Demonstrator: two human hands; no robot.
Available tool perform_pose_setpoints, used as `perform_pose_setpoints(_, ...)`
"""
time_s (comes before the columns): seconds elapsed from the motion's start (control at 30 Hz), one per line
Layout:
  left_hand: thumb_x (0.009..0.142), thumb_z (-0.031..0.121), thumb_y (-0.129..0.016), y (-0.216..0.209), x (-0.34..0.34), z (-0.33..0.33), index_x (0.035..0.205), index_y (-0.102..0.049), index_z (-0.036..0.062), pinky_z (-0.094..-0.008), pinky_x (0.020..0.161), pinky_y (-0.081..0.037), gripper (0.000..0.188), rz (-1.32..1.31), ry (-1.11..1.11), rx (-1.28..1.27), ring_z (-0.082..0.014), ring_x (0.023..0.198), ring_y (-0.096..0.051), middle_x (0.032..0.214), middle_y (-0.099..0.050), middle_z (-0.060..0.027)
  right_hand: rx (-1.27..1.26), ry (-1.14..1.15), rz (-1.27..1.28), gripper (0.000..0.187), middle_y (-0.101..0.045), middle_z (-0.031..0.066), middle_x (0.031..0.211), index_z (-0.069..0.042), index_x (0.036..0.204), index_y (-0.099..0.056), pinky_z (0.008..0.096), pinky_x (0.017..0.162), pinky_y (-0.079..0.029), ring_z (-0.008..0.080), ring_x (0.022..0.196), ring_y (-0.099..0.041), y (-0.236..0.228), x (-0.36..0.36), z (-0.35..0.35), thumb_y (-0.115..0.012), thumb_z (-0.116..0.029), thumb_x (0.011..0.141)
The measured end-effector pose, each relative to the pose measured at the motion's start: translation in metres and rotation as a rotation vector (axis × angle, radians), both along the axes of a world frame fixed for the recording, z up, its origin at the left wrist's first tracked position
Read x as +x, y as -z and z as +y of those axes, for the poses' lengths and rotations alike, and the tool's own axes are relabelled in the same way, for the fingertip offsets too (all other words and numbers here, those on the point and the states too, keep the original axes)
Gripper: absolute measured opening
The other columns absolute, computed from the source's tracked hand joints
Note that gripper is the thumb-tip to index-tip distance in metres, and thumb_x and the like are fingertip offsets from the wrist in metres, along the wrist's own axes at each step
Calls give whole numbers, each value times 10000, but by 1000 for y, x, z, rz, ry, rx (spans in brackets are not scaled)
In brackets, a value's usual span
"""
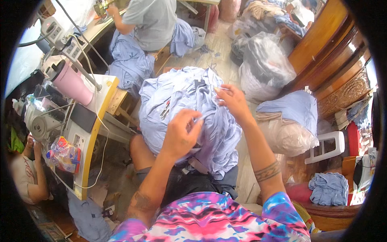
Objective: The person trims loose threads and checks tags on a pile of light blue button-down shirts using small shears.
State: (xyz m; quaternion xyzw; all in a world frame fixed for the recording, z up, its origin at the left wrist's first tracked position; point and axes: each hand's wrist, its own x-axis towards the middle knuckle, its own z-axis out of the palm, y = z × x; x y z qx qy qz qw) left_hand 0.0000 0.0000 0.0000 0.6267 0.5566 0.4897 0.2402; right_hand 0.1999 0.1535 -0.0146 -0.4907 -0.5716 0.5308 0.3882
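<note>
Across my lap and in front of me lies a big heap of light blue cloth (161, 90), gathered in loose folds. Over its near part is my left hand (182, 135), fingers curled and thumb drawn in as if pinching; what is between them, if anything, is too small to make out. My right hand (234, 103) is above the heap's right side, thumb and fingertips close together, their contents unclear. A small pair of snips (165, 109) with a red part rests on the cloth left of centre. Near the far side sits a small black piece (199, 83).
On the left, a sewing table (90, 161) with a yellow edge carries a pink tumbler (72, 82), a power strip and a dangling white cable. A person (149, 24) sits ahead; another is at far left. Bagged bundles (266, 64) and a white stool (328, 147) stand right.
</note>
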Motion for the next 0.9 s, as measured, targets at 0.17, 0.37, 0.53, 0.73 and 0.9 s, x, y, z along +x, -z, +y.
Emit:
perform_pose_setpoints(0.17, 867, 133, -796, 5, 5, -33, 1182, -687, 7, -330, 714, -522, 356, 13, -151, -83, -223, 767, -627, 1095, -668, -138, 396, -16, -289, 330, -700, 112, 1031, -6, 1185, -650, 337, 776, -544, 185, 880, -687, -22, -3, -115, -777, -119, 902)
perform_pose_setpoints(0.37, 921, 101, -766, 28, -7, -28, 1123, -700, -4, -282, 695, -515, 237, -66, 1, -335, -141, 753, -640, 881, -694, -53, 475, -168, -268, 355, -680, 133, 1002, -23, 1181, -652, 352, 775, -549, 261, 877, -691, 3, -19, -159, -795, -70, 858)
perform_pose_setpoints(0.53, 968, 53, -724, -15, 4, -36, 1116, -683, -24, -243, 734, -517, 172, -723, 138, -433, -75, 815, -620, 958, -692, -31, 529, -88, -239, 316, -693, 130, 949, -23, 1127, -677, 335, 744, -549, 245, 833, -697, 10, -14, -162, -809, -51, 841)
perform_pose_setpoints(0.73, 927, 12, -737, -16, 0, -43, 1166, -713, 2, -246, 786, -511, 240, -385, 100, -209, -106, 866, -629, 1089, -688, -61, 355, 18, -84, 207, -703, 99, 868, -11, 1009, -711, 305, 679, -536, 187, 744, -684, 0, -12, -167, -820, -26, 833)
perform_pose_setpoints(0.9, 893, 34, -775, -13, 8, -44, 1088, -757, 15, -264, 758, -514, 197, -287, 137, -187, -127, 834, -634, 1066, -699, -89, 441, -19, -92, 198, -698, 88, 863, -5, 1017, -718, 289, 657, -530, 167, 721, -672, -1, -13, -165, -811, -6, 842)
